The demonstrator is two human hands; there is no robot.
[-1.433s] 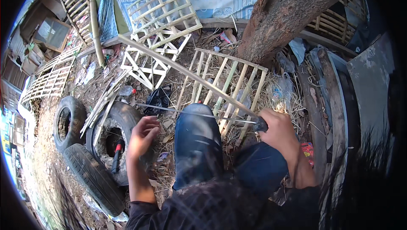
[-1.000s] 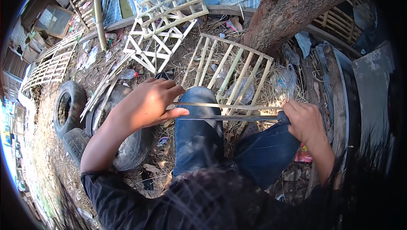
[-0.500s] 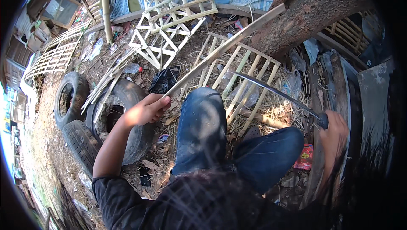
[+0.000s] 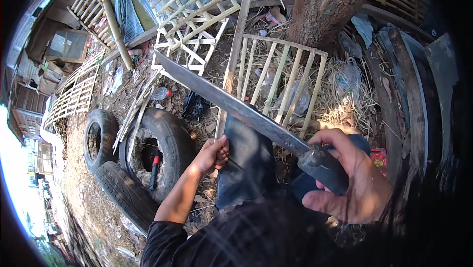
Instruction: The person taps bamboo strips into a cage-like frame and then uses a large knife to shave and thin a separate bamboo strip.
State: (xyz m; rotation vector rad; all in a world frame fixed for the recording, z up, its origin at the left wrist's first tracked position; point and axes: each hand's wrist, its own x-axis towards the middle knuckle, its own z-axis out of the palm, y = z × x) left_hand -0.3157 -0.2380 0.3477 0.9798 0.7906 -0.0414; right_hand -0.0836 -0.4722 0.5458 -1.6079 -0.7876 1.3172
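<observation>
My right hand (image 4: pixel 362 178) is wrapped around the dark handle of a machete (image 4: pixel 226 100). Its long grey blade slants up to the left, passing in front of a long wooden strip (image 4: pixel 236 45). The lower end of that strip is gripped in my left hand (image 4: pixel 212 155), beside my raised knee in blue jeans. The strip stands nearly upright in the view, leaning slightly right. Just to its right lies a frame of bamboo slats (image 4: pixel 286 44) on the ground.
Worn tyres (image 4: pixel 175 139) lie at the left, one holding a tool with a red band (image 4: pixel 155 168). Loose strips (image 4: pixel 135 109) rest against it. Lattice panels (image 4: pixel 197 1) lean at the back near a tree trunk (image 4: pixel 320 11). A black plastic bag (image 4: pixel 193 105) lies left of the strip.
The machete has swung from the right across to the left, over the strip. My left hand has moved right and lower, and the strip is now steeper.
</observation>
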